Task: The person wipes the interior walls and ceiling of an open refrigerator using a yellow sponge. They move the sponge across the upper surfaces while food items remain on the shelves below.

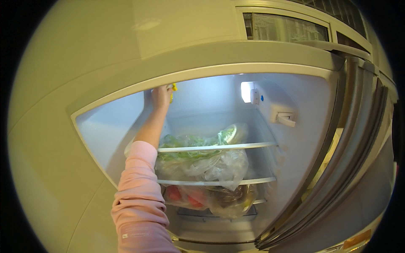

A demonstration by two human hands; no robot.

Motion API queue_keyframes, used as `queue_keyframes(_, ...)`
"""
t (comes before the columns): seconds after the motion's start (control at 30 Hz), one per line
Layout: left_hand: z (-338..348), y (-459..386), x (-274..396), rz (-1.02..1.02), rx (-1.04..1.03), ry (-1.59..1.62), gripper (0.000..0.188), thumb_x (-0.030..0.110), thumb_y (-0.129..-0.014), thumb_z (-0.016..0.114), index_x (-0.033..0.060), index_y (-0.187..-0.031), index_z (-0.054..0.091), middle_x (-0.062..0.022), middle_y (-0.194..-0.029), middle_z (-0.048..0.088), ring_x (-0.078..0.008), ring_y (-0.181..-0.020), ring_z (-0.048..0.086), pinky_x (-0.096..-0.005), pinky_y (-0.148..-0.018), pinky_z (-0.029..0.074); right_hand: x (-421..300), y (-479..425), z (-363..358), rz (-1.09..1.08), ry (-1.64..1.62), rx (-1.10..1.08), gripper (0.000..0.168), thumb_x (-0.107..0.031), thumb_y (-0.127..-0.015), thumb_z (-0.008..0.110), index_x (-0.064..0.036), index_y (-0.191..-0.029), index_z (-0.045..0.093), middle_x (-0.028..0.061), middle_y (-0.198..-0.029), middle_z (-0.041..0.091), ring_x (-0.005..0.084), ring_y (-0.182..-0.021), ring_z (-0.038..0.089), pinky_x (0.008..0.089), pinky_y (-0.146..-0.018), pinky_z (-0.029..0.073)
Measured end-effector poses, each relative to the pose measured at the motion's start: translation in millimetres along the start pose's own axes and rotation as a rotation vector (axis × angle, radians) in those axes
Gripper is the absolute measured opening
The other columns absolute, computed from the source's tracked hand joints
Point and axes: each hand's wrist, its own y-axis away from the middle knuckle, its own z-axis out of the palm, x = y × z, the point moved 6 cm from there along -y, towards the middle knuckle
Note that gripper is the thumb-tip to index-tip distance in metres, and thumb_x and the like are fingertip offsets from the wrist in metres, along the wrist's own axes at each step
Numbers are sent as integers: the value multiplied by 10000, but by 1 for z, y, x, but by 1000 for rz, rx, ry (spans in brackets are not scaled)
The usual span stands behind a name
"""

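Observation:
My left hand (162, 96) reaches deep into the open refrigerator, up to the far top left corner of its inside. It grips a yellow cloth (172, 93), of which only a part shows past the fingers. The cloth lies close to the inner wall (202, 95), though whether it touches cannot be told. Below the forearm, a clear plastic bag of leafy green vegetables (190, 140) rests on the upper shelf (218, 147). My right hand is out of view.
A lit lamp (246, 91) and a control housing with a dial (254, 96) stick out from the right inner wall. Plastic bags (208, 164) fill the middle shelf (221, 182); bags with red and dark contents (190, 196) sit lower. The door (357, 151) stands open at the right.

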Motion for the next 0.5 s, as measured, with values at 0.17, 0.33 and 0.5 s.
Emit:
queue_keyframes(0.17,24,26,15,281,-173,31,133,76,-644,630,48,-773,610,-89,-836,577,-280,-782,558,-363,-693,464,9,-2,9,-60,102,-46,445,-280,-749,603,-18,-1097,515,197,-1052,554,327,-962,541,381,-831,435)
queue_keyframes(0.33,26,34,26,460,-196,-3,134,85,-648,636,51,-774,610,-91,-830,574,-281,-788,557,-368,-682,463,8,-11,4,-53,36,-2,460,-310,-748,598,-25,-1099,517,211,-1019,565,331,-952,545,380,-819,440)
queue_keyframes(0.5,10,7,11,184,-86,-53,163,68,-634,643,32,-790,615,-108,-832,579,-285,-785,563,-367,-683,462,15,-7,8,-21,19,-3,459,-312,-748,598,-26,-1098,518,206,-1017,567,333,-940,548,379,-808,445)
